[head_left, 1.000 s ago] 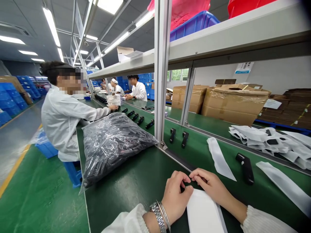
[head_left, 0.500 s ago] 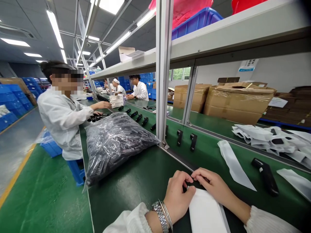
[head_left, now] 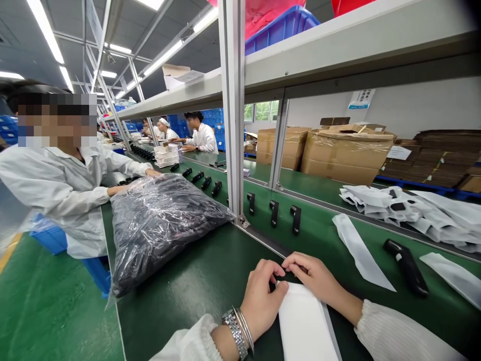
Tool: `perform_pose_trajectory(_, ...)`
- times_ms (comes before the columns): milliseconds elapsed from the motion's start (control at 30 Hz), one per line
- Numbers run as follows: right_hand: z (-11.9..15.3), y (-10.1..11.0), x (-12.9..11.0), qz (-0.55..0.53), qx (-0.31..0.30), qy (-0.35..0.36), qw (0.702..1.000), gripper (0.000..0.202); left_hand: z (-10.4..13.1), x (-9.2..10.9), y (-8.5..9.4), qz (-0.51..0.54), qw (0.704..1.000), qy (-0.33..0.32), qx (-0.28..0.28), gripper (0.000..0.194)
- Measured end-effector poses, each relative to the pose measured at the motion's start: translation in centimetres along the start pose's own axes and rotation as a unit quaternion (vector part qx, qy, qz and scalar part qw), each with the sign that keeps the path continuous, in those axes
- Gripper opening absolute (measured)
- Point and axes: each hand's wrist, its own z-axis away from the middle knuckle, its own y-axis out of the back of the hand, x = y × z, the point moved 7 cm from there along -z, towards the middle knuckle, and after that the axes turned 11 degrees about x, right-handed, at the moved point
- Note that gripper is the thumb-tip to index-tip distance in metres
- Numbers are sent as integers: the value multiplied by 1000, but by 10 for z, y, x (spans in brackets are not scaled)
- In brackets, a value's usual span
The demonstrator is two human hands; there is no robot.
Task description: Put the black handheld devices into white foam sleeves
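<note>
A flat white stack [head_left: 306, 321], sleeve-like in shape, lies in front of me at the bottom of the view. My left hand [head_left: 263, 296], with a watch and bangles at the wrist, curves over its upper left corner. Its thumb touches the corner, and its fingers are bent with a gap to the thumb. At the upper right edge rests my right hand [head_left: 313, 276], its fingers loosely bent and its tips close to the left fingertips. No object shows between the fingers of either hand; the right thumb is mostly hidden.
A clear bag of dark items [head_left: 161, 225] lies to the left, beside a co-worker [head_left: 63, 190] in white. Across the rail are a black handheld device [head_left: 408, 268], a white sleeve [head_left: 361, 250], several smaller devices and a pile of white sleeves [head_left: 413, 213]. A metal post [head_left: 232, 110] rises ahead.
The view has turned and shifted, and the co-worker at left appears nearer, with arms behind the bag. My hands keep nearly the same pose at the stack.
</note>
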Motion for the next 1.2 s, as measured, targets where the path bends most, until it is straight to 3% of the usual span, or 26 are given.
perform_pose_trajectory(800,-1,7,-6,1,23,12,1000,23,-3,5,-2,-22,999,-36,-12,17)
perform_pose_trajectory(933,-2,7,-4,-9,21,14,1000,23,-1,7,0,-93,995,-39,-13,8)
perform_pose_trajectory(1033,0,5,-3,-13,20,12,1000,24,1,8,2,-165,985,-48,-22,15)
perform_pose_trajectory(1200,0,8,-3,-5,41,5,999,24,2,10,-3,-180,979,-73,-61,10)
